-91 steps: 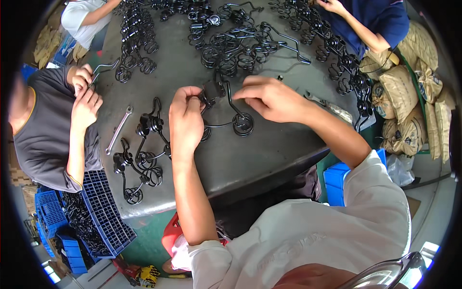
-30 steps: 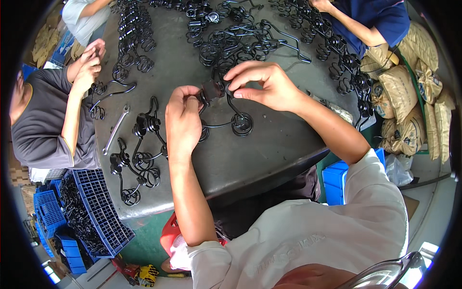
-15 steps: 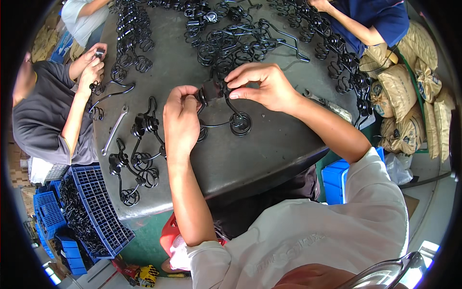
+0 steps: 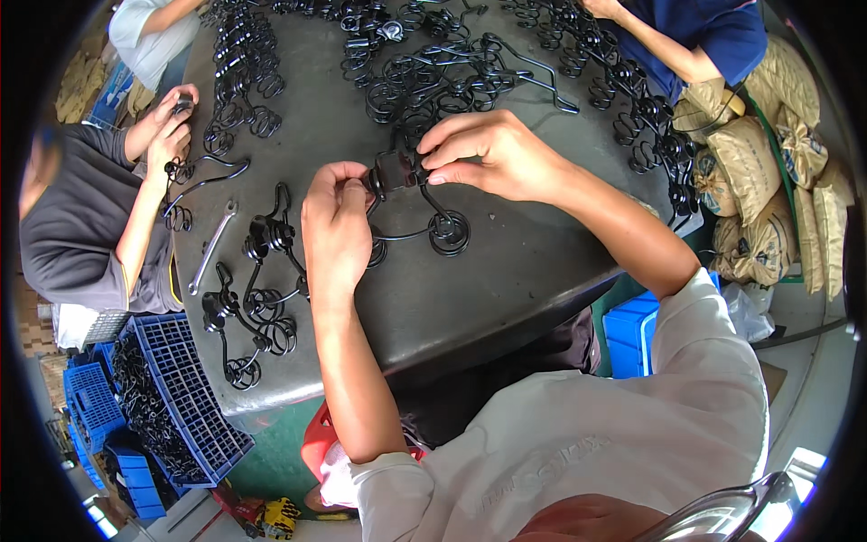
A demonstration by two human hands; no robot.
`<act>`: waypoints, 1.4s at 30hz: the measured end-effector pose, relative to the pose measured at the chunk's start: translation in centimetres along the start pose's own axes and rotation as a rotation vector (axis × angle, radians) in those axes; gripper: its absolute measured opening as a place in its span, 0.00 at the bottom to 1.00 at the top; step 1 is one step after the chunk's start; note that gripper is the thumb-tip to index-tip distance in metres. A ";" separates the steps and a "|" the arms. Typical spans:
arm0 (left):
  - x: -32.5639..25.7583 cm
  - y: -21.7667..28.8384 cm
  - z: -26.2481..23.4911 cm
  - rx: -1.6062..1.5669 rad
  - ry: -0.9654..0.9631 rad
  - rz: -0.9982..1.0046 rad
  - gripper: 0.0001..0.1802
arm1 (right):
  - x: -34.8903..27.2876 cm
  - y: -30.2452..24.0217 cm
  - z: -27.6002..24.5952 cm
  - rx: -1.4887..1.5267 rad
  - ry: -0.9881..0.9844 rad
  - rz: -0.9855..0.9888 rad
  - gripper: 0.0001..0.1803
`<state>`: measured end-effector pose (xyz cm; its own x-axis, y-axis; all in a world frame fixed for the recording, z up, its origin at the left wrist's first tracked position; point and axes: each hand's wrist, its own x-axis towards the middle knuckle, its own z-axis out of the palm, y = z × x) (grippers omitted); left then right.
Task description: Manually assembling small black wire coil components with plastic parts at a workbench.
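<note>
Between my two hands, over the table, is a black bent-wire part with coiled rings (image 4: pixel 449 233) and a dark block-shaped piece (image 4: pixel 395 170). My left hand (image 4: pixel 336 230) grips the block's left end, where a round black fitting shows, with thumb and bent fingers. On the other side, my right hand (image 4: pixel 492 158) pinches the part's right end between thumb and fingertips. The exact contact is partly hidden by the fingers. Several similar black wire parts (image 4: pixel 262 303) lie left of my left forearm, and a pile of them (image 4: pixel 442 81) lies beyond my hands.
An open-end wrench (image 4: pixel 213 247) lies on the dark table (image 4: pixel 506 271) at the left; another wrench-like tool (image 4: pixel 591 183) is behind my right forearm. Co-workers sit at the left and far right. Rows of wire parts (image 4: pixel 646 122), blue crates (image 4: pixel 194 388) and brown sacks (image 4: pixel 745 163) surround us.
My hands keep hold of the wire part. The dark block appears slightly turned between them, and the view has shifted a little.
</note>
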<state>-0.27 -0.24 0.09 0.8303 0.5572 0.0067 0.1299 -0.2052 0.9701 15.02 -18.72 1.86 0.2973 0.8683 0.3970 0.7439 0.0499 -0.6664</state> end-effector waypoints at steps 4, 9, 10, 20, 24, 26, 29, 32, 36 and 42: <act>0.0 0.0 0.0 0.002 0.010 0.010 0.09 | -0.2 1.0 0.0 0.015 -0.024 -0.104 0.10; 0.2 -0.2 0.1 -0.017 -0.007 0.000 0.09 | -0.6 0.9 0.3 -0.204 -0.037 -0.289 0.10; 0.3 -0.4 0.2 -0.023 0.001 0.010 0.10 | -0.6 0.8 0.2 -0.206 -0.033 -0.284 0.10; 0.0 0.4 0.0 0.008 -0.016 -0.015 0.08 | -0.9 0.5 0.4 -0.065 -0.061 -0.327 0.10; -0.2 0.2 0.0 -0.037 -0.015 -0.021 0.09 | -0.8 1.2 0.3 -0.014 -0.046 -0.257 0.09; -0.2 0.2 -0.1 -0.021 -0.005 -0.023 0.09 | -0.7 1.1 0.4 0.000 -0.035 -0.270 0.11; -0.2 0.3 0.0 -0.024 -0.008 -0.017 0.08 | -0.7 0.6 0.3 0.017 -0.007 -0.227 0.15; -0.2 0.2 0.1 -0.015 -0.012 0.000 0.08 | -0.9 0.8 0.5 0.034 0.001 -0.126 0.18; -0.3 0.4 0.0 -0.011 -0.002 -0.004 0.08 | -0.7 0.5 0.7 0.066 0.029 -0.108 0.19; -0.3 0.6 0.1 0.029 0.009 0.008 0.08 | -0.3 0.3 1.2 0.059 0.064 -0.109 0.18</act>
<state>-0.43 -0.61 0.64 0.8267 0.5624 0.0168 0.1388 -0.2328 0.9626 14.42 -18.40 0.80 0.2556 0.8230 0.5074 0.7378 0.1731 -0.6524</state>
